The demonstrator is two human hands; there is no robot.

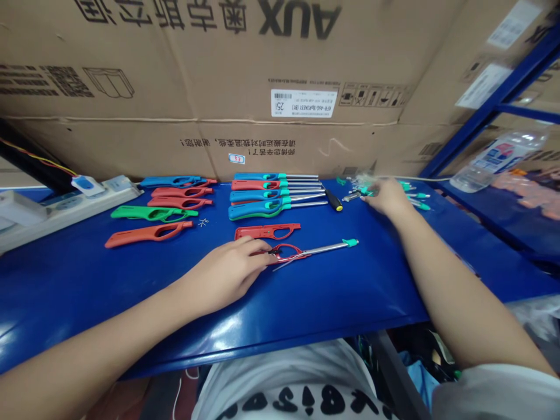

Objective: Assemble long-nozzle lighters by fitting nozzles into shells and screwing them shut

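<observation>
Left hand [238,269], fingers curled over the red lighter half [289,252] — right hand [385,197], well apart, at the metal tubes [355,195], grip unclear.

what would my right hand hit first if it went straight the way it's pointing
Past the small parts at its fingertips, your right hand would likely meet the black screwdriver, though depth is unclear.

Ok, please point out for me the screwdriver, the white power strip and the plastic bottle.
Screwdriver [335,202]: head view, on its handle.
White power strip [74,205]: head view, on its body.
Plastic bottle [496,160]: head view, on its label.
</observation>
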